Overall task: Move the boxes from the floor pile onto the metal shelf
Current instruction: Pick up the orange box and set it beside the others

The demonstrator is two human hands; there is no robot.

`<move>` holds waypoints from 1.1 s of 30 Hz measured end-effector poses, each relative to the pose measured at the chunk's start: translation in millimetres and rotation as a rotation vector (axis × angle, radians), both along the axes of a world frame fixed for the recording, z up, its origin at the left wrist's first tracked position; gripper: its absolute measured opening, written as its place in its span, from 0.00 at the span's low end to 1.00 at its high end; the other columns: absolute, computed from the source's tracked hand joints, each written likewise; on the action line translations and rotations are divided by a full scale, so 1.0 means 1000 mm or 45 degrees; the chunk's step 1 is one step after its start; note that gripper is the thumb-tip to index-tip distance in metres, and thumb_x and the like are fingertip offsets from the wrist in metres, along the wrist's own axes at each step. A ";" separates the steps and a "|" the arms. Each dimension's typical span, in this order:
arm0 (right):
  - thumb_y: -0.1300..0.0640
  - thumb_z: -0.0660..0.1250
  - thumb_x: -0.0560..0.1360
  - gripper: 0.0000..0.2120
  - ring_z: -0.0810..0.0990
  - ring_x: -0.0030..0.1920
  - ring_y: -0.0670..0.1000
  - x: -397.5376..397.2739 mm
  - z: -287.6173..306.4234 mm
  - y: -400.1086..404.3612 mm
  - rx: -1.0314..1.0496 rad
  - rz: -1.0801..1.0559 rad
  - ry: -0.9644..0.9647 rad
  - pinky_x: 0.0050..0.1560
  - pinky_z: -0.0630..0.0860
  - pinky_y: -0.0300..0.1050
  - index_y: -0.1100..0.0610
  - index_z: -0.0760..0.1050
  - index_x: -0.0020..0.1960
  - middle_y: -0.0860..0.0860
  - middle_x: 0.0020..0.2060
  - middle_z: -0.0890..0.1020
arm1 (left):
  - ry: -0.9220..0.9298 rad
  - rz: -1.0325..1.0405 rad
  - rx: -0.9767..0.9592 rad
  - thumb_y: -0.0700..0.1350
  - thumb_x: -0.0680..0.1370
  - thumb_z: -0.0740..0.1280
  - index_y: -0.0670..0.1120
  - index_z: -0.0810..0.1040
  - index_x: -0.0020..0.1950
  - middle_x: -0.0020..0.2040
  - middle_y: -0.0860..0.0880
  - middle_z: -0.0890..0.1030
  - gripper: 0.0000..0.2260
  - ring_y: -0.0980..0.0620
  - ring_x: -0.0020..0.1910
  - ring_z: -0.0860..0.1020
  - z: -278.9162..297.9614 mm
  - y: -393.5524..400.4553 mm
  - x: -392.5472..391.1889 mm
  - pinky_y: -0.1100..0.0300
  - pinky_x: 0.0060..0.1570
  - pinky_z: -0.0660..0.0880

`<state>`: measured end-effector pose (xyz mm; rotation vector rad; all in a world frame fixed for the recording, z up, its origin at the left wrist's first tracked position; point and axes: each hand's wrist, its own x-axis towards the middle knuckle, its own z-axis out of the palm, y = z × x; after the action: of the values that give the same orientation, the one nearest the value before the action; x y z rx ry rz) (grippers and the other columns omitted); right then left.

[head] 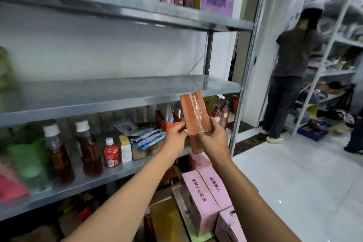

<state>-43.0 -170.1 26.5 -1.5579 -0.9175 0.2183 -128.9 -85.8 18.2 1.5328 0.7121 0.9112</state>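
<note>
both hands raised in front of the metal shelf (121,94). held between them: one flat orange box (196,116), upright and a little tilted, clear tape running down its face. it sits in the air just in front of the middle tier's front edge, not yet on it.

grip: left hand (174,135) pinches the box's left edge between thumb and fingers; right hand (213,135) wraps its lower right part, thumb on the face. both narrow, both holding the box.

floor pile below: pink boxes (204,192) and a yellow box (167,220) remain, so the task looks far from done.

step in hand, as judged: place the orange box on the middle tier. that tier shows bare metal across most of its width, so room is no problem. the tier below is crowded with bottles (88,149) and packets; best avoided.

how to do it well:
- lift the lower end clear of the tier's front lip before pushing forward.
- lay the box flat or stand it on a long edge; on its short end it would likely topple.
- push it well back and to one side, leaving room for the bigger pink boxes.
- loosen the hold only once the box bears on the metal.

a person (290,72) works at another rack, well apart; no interference expected.
</note>
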 end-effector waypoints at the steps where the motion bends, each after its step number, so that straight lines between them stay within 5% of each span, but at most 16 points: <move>1: 0.51 0.70 0.66 0.20 0.82 0.47 0.40 -0.009 0.014 0.000 0.027 0.019 -0.021 0.51 0.80 0.44 0.41 0.75 0.58 0.38 0.46 0.83 | -0.034 0.035 0.030 0.34 0.80 0.59 0.40 0.77 0.63 0.48 0.47 0.80 0.13 0.51 0.42 0.78 0.011 0.001 -0.008 0.58 0.44 0.75; 7: 0.64 0.68 0.73 0.12 0.81 0.43 0.43 -0.066 0.090 0.008 0.214 0.256 0.054 0.47 0.80 0.42 0.49 0.76 0.50 0.48 0.45 0.83 | -0.166 0.234 0.169 0.40 0.82 0.60 0.43 0.75 0.66 0.55 0.48 0.81 0.13 0.59 0.48 0.78 0.080 0.007 -0.075 0.72 0.42 0.73; 13: 0.73 0.61 0.73 0.15 0.82 0.38 0.49 -0.126 0.149 0.041 0.198 0.548 0.207 0.38 0.80 0.43 0.55 0.77 0.48 0.53 0.41 0.83 | -0.174 0.420 0.350 0.50 0.82 0.59 0.46 0.75 0.67 0.62 0.49 0.79 0.17 0.53 0.58 0.78 0.134 0.034 -0.154 0.57 0.58 0.75; 17: 0.74 0.60 0.74 0.17 0.82 0.46 0.50 -0.168 0.173 0.078 0.156 0.681 0.216 0.50 0.82 0.49 0.53 0.76 0.49 0.52 0.46 0.83 | -0.112 0.533 0.466 0.62 0.74 0.62 0.51 0.74 0.68 0.62 0.48 0.77 0.26 0.51 0.58 0.79 0.155 0.056 -0.211 0.49 0.57 0.78; 23: 0.76 0.60 0.73 0.19 0.83 0.52 0.55 -0.239 0.186 0.146 0.140 0.879 0.250 0.56 0.80 0.54 0.59 0.76 0.58 0.56 0.51 0.83 | 0.016 0.778 0.642 0.44 0.81 0.62 0.48 0.73 0.69 0.60 0.47 0.78 0.16 0.50 0.56 0.78 0.179 0.098 -0.292 0.54 0.56 0.77; 33: 0.74 0.63 0.75 0.21 0.82 0.51 0.55 -0.335 0.184 0.275 0.020 1.004 0.355 0.49 0.82 0.49 0.64 0.71 0.67 0.57 0.54 0.81 | 0.345 1.030 0.680 0.38 0.80 0.62 0.51 0.75 0.67 0.65 0.48 0.76 0.16 0.50 0.62 0.75 0.176 0.187 -0.387 0.51 0.61 0.76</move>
<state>-377.6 105.1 211.0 -1.0452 -1.2602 0.9567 -515.8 101.3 194.5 1.8794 1.4250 1.6013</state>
